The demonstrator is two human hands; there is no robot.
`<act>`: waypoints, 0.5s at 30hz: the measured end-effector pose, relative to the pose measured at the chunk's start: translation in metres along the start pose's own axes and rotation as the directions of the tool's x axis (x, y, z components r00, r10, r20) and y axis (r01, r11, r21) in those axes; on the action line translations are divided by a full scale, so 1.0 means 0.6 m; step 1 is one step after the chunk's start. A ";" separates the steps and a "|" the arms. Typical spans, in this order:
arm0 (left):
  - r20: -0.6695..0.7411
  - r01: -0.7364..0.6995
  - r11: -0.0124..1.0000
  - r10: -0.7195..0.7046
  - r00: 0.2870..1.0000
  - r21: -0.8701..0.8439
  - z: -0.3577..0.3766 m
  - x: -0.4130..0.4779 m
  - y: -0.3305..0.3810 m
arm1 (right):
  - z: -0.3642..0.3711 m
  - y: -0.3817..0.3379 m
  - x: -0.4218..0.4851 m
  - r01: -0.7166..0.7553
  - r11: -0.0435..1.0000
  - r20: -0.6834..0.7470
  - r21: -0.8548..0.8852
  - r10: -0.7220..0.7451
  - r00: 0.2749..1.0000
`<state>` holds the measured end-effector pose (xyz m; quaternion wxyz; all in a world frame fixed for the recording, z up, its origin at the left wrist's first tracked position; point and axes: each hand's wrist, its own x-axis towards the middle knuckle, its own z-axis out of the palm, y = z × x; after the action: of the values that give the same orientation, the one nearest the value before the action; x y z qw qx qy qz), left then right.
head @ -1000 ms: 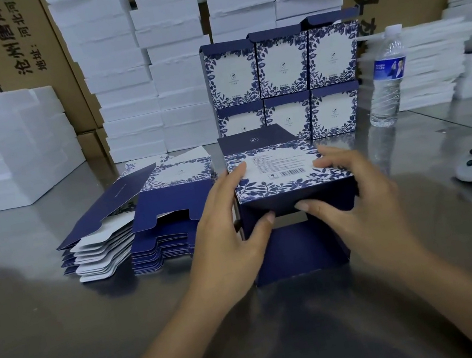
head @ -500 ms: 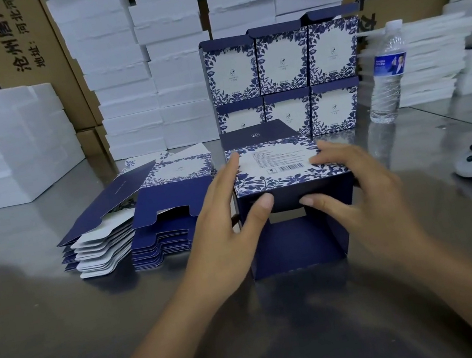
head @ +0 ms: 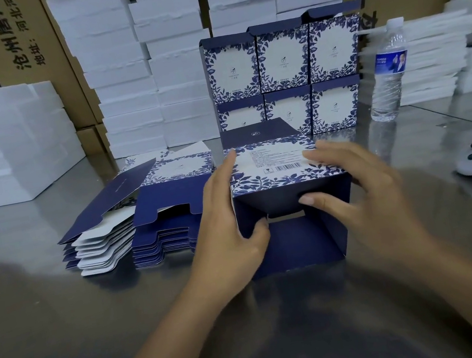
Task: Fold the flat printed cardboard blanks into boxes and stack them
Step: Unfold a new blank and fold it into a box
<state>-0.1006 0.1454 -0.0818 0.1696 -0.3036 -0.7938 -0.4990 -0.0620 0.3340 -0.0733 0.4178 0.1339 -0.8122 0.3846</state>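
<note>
Both forearms reach forward, left hand (head: 227, 227) and right hand (head: 359, 188) gripping the box (head: 272, 177) (thumbs low, fingers on top).

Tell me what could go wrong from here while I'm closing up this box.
The box is half open at its near end, with both thumbs pushing navy flaps inward; uneven pressure from the left hand or right hand might crease a flap instead of tucking it. The water bottle stands close beside the finished stack, so adding this box there could knock it over.
</note>
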 end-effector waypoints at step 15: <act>0.014 0.015 1.000 -0.014 1.000 -0.025 0.004 0.001 -0.014 | 0.006 -0.009 -0.002 -0.020 1.000 -0.037 0.007 0.021 0.999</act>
<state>-0.1066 0.1450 -0.0884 0.1568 -0.3034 -0.7907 -0.5081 -0.0608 0.3276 -0.0727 0.4284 0.1198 -0.8042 0.3942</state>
